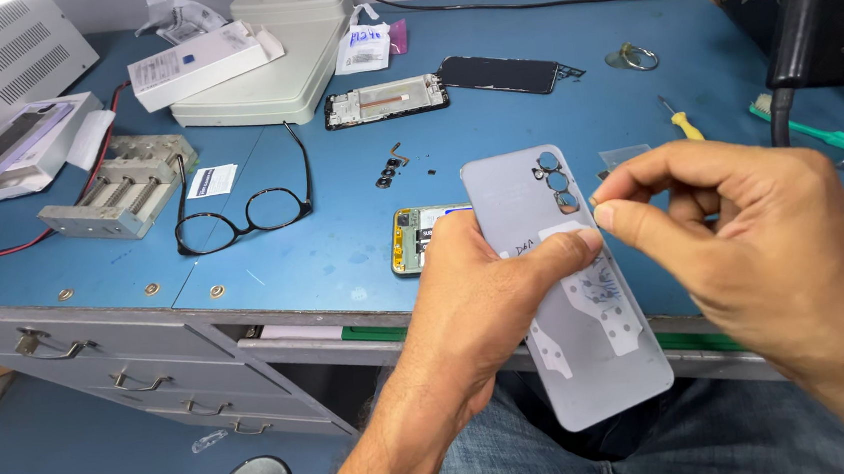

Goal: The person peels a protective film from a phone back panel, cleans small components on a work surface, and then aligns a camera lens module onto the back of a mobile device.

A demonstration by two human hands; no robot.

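- Hands first: our left hand is clenched around the phone back cover, thumb pressed across its inner face near the middle, fingers behind it, at lower centre of the frame above our lap.
- Our right hand has thumb and forefinger pinched together just beside the cover's right edge, near the camera cut-outs; we cannot tell whether anything thin is caught between them.
- The cover is a pale grey shell, inner side up, with three round openings at its top and whitish adhesive patches lower down.
- We judge it light, thin and a little flexible, likely to crack or bend if twisted; its smooth faces look slippery, so the long edges are the safest hold, away from the sticky patches.
- Behind the left hand, on the blue bench, lies the opened phone body with its circuit board showing.
- Towards upper centre rest a display frame and a dark screen panel.
- Containers: a white phone box at upper left looks closed, contents hidden; a second open box at far left holds a lilac phone.
- Black spectacles and a yellow screwdriver lie well apart from the hands.
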